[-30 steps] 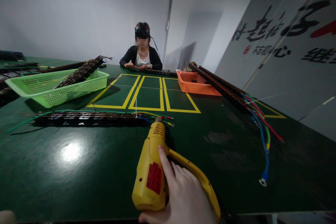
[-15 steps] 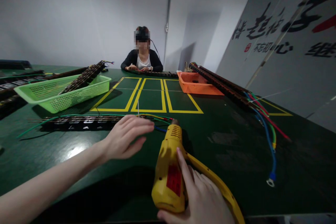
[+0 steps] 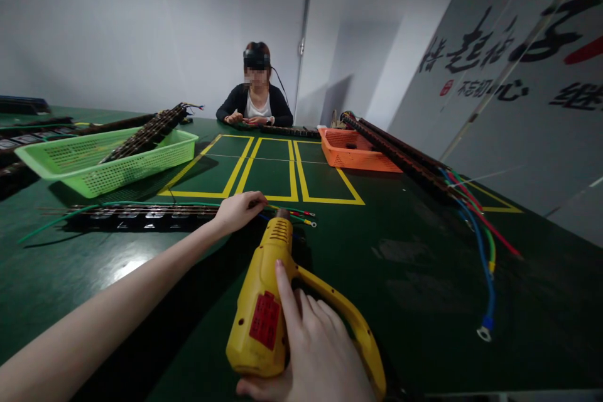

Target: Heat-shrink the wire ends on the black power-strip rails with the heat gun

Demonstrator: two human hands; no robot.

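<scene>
A yellow heat gun with a red label is gripped in my right hand, its index finger lying along the body. The gun's metal nozzle points away from me, close to a bundle of thin wires that end in ring terminals. My left hand is closed around the wires just left of the nozzle; the fingertips are partly hidden. These wires run along a long black strip assembly with shiny windows and a green wire, lying flat on the table.
A green basket holding a dark strip stands at the left. An orange basket is at the back right, with long dark strips resting across it and coloured cables trailing. A person sits opposite. Yellow lines mark the green table.
My left hand has moved from above the strip onto the wires, and its fingers have closed. My right hand has shifted the heat gun leftward, uncovering the ring terminals.
</scene>
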